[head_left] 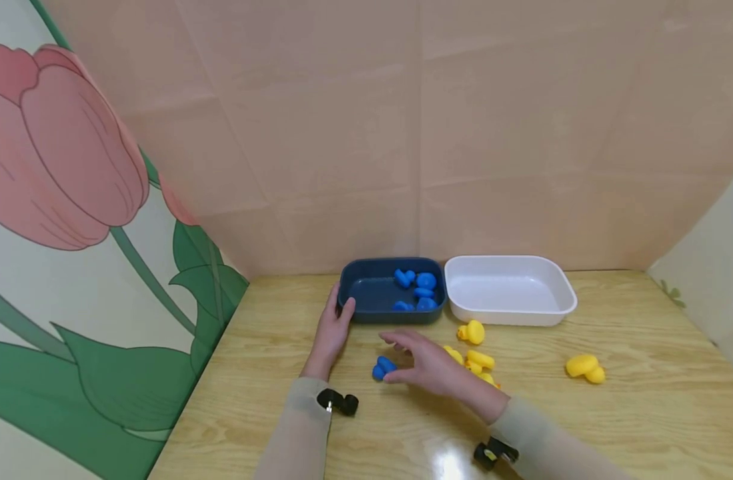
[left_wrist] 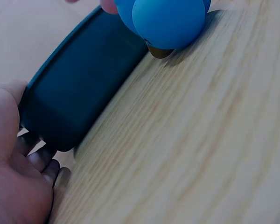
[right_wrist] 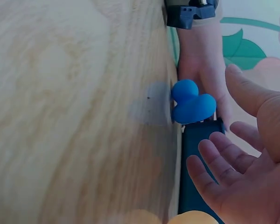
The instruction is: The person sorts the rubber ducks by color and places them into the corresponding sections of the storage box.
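Observation:
My left hand (head_left: 333,330) holds the left end of a dark blue tray (head_left: 396,318), its thumb at the front corner and fingers round the side. Several blue rubber ducks (head_left: 426,281) lie in the right half of that tray. One more blue rubber duck (head_left: 383,368) is on the table in front of it, also large in the left wrist view. Right beside this duck is my right hand (head_left: 429,363), thumb and fingers spread apart with nothing between them. In the right wrist view the open palm (right_wrist: 247,182) faces the duck (right_wrist: 192,105).
A white tray (head_left: 510,319) with nothing in it stands against the dark blue one on the right. Several yellow rubber ducks (head_left: 480,360) sit behind and partly under my right forearm. Another yellow pair-shaped duck (head_left: 582,365) lies far right. A draped wall (head_left: 342,133) rises behind the trays.

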